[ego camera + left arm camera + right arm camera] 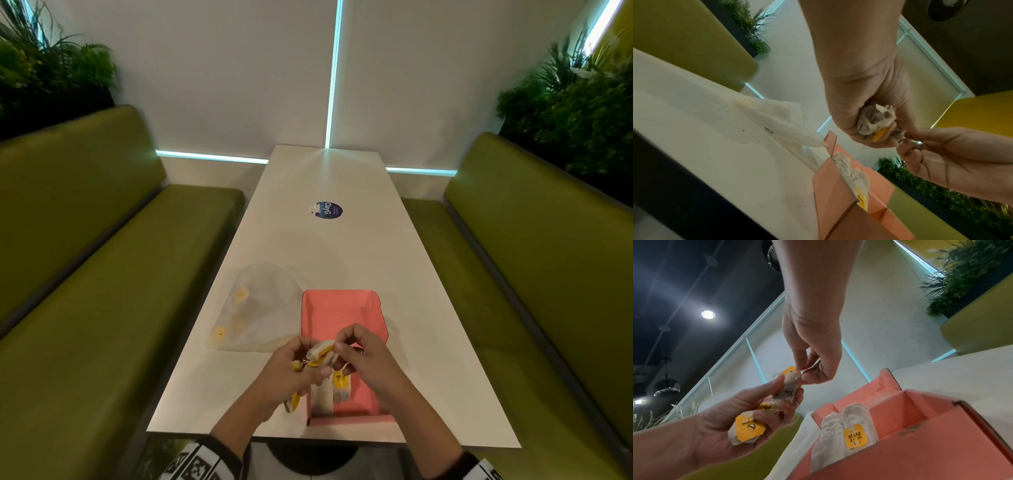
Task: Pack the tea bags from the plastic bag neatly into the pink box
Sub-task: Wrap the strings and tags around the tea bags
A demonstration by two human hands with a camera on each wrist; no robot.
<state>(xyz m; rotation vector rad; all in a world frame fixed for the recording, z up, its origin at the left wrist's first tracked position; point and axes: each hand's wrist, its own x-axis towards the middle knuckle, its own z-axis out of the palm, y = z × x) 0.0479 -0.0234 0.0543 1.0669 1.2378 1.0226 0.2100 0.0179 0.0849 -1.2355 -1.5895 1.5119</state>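
The open pink box [342, 318] lies on the white table near its front edge. Two tea bags [330, 394] with yellow tags stand in its near left corner, also seen in the right wrist view [849, 425]. The clear plastic bag [255, 308], with a few tea bags inside, lies just left of the box. My left hand [299, 365] grips a bunch of tea bags [749, 429] above the box's left wall. My right hand [347, 346] pinches the top tea bag [791, 375] of that bunch between thumb and fingertips.
The narrow white table [325, 253] runs away from me to a white wall. A round blue sticker [329, 210] is on its middle. Green benches [102, 291] flank it on both sides, with plants behind them.
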